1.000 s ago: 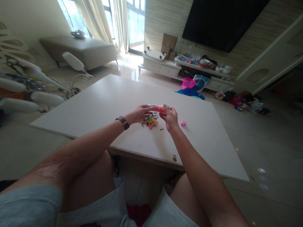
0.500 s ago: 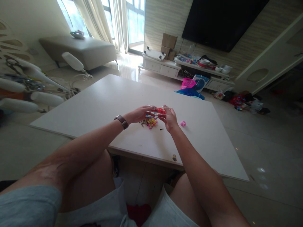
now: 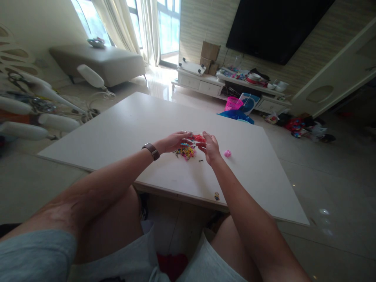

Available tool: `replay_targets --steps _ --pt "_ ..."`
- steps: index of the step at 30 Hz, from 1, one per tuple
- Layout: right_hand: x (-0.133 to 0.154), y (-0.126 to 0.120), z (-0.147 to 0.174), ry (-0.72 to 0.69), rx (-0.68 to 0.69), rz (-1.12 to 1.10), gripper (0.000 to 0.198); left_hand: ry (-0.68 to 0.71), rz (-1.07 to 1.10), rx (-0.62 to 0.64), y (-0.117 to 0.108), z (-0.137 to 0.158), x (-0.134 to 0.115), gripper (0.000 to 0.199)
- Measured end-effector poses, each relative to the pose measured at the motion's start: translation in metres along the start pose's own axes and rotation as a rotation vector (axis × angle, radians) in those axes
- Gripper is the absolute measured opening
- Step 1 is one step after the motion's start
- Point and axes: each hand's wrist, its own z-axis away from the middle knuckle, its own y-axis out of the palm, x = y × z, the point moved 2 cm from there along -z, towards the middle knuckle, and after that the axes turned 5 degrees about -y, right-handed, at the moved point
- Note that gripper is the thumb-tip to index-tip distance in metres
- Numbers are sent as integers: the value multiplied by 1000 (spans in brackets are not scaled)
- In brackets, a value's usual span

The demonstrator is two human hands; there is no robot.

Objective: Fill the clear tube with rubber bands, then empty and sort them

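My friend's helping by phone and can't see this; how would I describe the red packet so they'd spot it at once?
Find the white table, then look over its middle to the left hand and right hand. The red packet is held between them. Unlike the multicoloured pile and the pink piece lying on the table, it is bright red and held up.

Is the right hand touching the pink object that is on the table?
No, the pink object lies on the table apart from the right hand, which holds the red packet.
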Motion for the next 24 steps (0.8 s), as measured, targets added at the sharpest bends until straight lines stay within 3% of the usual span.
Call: replay_targets --steps 7,18,24 --pt "-1 0 0 -4 -4 16 41 11 -39 -32 1 0 1 37" --pt "-2 2 1 -20 -8 26 47 -16 -68 -264 -2 0 4 38" --pt "-3 1 1 -32 -10 66 45 -17 -87 -302 0 2 3 43"
